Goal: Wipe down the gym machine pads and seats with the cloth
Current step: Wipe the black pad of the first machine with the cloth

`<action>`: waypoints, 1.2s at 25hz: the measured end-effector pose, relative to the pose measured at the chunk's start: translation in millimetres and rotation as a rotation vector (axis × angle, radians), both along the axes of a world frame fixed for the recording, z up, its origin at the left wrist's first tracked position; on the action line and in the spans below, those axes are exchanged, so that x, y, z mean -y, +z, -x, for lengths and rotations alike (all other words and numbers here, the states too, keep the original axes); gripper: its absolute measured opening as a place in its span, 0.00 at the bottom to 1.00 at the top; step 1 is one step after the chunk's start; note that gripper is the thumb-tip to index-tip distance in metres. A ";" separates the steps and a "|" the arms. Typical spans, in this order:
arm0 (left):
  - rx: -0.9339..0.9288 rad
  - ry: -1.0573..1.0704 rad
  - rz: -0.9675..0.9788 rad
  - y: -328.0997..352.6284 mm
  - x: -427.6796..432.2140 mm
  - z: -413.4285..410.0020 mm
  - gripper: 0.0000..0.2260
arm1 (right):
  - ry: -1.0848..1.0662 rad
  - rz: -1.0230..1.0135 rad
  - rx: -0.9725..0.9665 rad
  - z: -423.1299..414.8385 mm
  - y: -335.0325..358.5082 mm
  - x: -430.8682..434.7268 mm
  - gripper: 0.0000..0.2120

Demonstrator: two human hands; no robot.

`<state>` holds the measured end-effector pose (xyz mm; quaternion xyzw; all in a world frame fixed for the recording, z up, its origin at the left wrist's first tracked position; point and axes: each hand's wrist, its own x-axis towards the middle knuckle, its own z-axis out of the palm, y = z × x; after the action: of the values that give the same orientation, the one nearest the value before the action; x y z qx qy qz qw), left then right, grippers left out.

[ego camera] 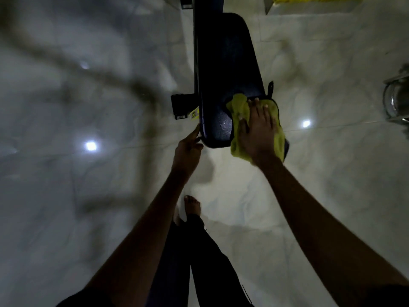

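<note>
Fingers point(256, 105) of right hand point(257, 134) straight, pressing cloth point(238, 107) flat onto pad point(225, 63), near-right corner. Relaxed left hand point(188, 149) touches near-left edge with fingertips point(195, 131). Long axis of pad runs near-far.

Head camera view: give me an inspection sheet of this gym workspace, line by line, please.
Surface: dark padded bench, textured; small glints beside the cloth, perhaps moisture.
Job's things: yellow-green cloth with dark trim, bunched on the bench's near right corner.
Clutter: nothing seen.
Hands: right hand pressed flat on the cloth; left hand touching the bench's near left edge.
Cables: nothing seen.
Surroundings: glossy pale tiled floor with light reflections; black frame bracket left of the bench; metal object at the right edge, unclear; bare foot near the bench end.
</note>
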<state>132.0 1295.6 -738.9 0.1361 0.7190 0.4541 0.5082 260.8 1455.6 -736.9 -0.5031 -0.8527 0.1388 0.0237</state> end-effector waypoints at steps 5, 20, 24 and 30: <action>-0.013 0.017 0.025 -16.0 18.1 -12.5 0.29 | 0.306 -0.050 0.114 35.6 -6.3 -3.9 0.30; -0.168 0.250 0.055 -21.6 65.9 53.1 0.16 | 0.909 -0.216 0.402 45.3 5.1 52.2 0.21; -0.204 0.150 0.053 -15.9 56.2 67.8 0.15 | 1.031 -0.305 0.371 14.1 -6.0 60.7 0.24; -0.234 0.001 -0.045 -9.2 22.7 53.0 0.15 | 1.190 -0.411 0.295 -26.9 -18.4 26.9 0.29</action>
<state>79.0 1272.9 -748.1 0.1994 0.7632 0.4513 0.4173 287.7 1428.7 -755.3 0.0564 -0.9894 -0.1084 -0.0787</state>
